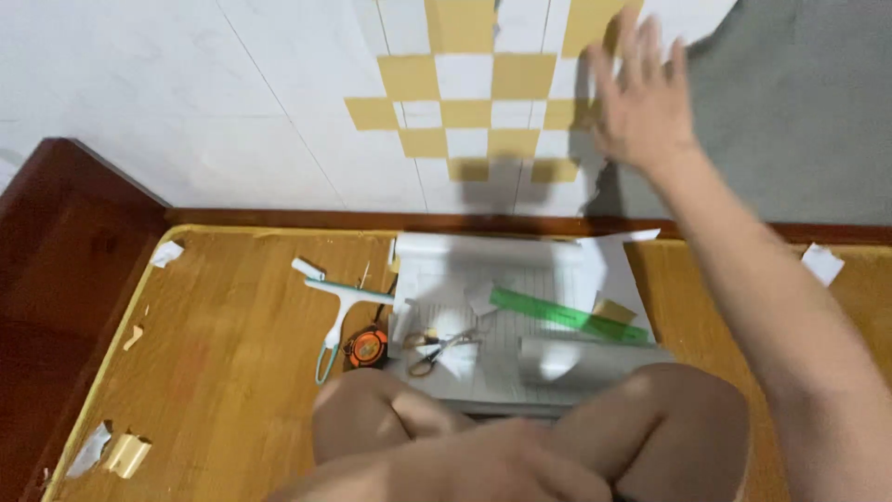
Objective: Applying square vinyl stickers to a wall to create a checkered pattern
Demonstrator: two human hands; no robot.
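**Wall-covering work, floor level: items in view**

Right hand [639, 88]: raised, blurred, fingers spread wide, flat against the yellow-and-white checkered wall sheet [478, 102] at its right edge, beside bare grey wall [799, 112]. Holds nothing.

Left hand: not seen.

Wooden floor [223, 372], from the left:
- white-and-teal squeegee [336, 311];
- orange tape measure [367, 347], just beside it;
- scissors [439, 349], lying on the partly unrolled white backing sheet [492, 256];
- green ruler [567, 316], lying aslant on the same sheet.

Bare knees [520, 437] at the bottom edge.

A yellow-and-white checkered adhesive sheet [483, 88] lay flat against the pale wall, its lower edge stepped and ragged.
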